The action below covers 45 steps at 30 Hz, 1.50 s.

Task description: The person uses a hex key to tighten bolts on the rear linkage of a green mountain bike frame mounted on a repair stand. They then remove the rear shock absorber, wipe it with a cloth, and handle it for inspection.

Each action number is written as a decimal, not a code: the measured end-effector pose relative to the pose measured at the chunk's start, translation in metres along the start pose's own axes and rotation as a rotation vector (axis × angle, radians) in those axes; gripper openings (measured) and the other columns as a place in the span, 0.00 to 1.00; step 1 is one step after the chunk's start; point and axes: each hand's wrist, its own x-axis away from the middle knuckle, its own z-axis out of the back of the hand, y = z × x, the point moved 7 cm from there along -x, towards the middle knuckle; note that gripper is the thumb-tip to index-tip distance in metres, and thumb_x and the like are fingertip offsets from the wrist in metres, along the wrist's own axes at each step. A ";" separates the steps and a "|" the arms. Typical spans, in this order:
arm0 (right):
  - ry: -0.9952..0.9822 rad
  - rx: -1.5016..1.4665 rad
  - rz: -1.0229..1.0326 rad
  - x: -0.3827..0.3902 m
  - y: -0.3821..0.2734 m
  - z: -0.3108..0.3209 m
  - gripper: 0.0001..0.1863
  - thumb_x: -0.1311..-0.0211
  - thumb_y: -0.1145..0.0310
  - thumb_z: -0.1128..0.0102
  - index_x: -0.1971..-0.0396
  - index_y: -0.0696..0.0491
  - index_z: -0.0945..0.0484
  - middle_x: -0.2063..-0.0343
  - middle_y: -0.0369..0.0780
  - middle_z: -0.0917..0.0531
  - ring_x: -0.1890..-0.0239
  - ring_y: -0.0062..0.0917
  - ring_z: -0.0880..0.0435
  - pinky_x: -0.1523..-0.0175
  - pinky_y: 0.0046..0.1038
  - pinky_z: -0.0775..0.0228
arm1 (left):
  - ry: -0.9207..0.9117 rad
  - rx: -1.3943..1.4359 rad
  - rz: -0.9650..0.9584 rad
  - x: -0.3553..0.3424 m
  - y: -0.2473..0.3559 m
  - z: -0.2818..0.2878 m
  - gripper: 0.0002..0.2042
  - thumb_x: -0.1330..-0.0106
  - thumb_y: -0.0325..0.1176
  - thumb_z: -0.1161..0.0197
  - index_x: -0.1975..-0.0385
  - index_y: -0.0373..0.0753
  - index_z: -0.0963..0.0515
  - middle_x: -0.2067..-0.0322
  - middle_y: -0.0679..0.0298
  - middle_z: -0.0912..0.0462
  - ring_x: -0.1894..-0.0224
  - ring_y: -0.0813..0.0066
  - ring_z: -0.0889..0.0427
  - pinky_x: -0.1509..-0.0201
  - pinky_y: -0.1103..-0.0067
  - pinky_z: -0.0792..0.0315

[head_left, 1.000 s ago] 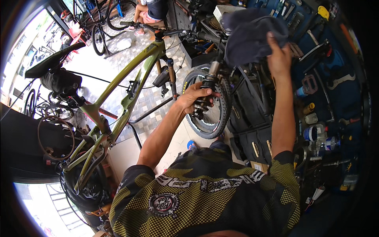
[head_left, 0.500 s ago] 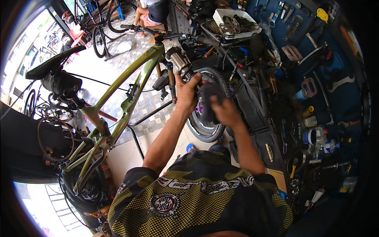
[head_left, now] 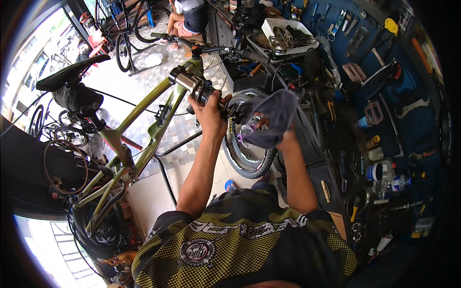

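Grey rag (head_left: 271,117) bunched in the pinching right hand (head_left: 287,139) beside the front wheel (head_left: 247,144), left hand (head_left: 210,113) wrapped around the fork leg (head_left: 211,96), its long axis slanting from upper left to lower right, olive bike frame (head_left: 144,115) at left.

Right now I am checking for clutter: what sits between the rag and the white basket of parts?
In the head view, dark bike parts and tool handles fill the stretch between the grey rag and the white basket; nothing there is bare.

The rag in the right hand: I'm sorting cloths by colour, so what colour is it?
Dark grey-blue rag, seen in the head view.
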 end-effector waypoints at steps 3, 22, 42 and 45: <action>0.109 0.849 0.316 0.001 0.003 -0.070 0.20 0.21 0.54 0.44 0.50 0.58 0.18 0.53 0.46 0.13 0.60 0.35 0.11 0.52 0.34 0.18 | 0.060 -0.073 -0.027 0.013 0.001 -0.010 0.23 0.31 0.22 0.33 0.46 0.42 0.40 0.64 0.62 0.24 0.71 0.74 0.22 0.58 0.61 0.12; 0.254 0.633 0.392 0.010 -0.044 -0.098 0.18 0.18 0.59 0.45 0.45 0.58 0.20 0.52 0.41 0.13 0.45 0.28 0.17 0.40 0.30 0.28 | 0.023 0.020 0.133 0.033 -0.003 -0.029 0.17 0.31 0.26 0.34 0.48 0.42 0.34 0.65 0.64 0.24 0.69 0.76 0.23 0.59 0.66 0.14; 0.166 0.748 0.351 0.014 -0.054 -0.092 0.20 0.27 0.53 0.32 0.53 0.57 0.16 0.59 0.35 0.13 0.57 0.22 0.17 0.51 0.30 0.26 | 0.004 0.260 0.336 0.030 -0.030 -0.027 0.08 0.28 0.29 0.37 0.56 0.36 0.29 0.69 0.62 0.24 0.68 0.69 0.19 0.43 0.52 0.13; 0.057 0.635 0.226 0.014 -0.059 -0.095 0.18 0.30 0.58 0.28 0.52 0.57 0.16 0.59 0.36 0.12 0.54 0.19 0.17 0.47 0.29 0.26 | 0.009 0.165 0.245 0.031 -0.015 -0.029 0.09 0.29 0.30 0.36 0.57 0.36 0.30 0.70 0.63 0.25 0.68 0.69 0.19 0.42 0.53 0.14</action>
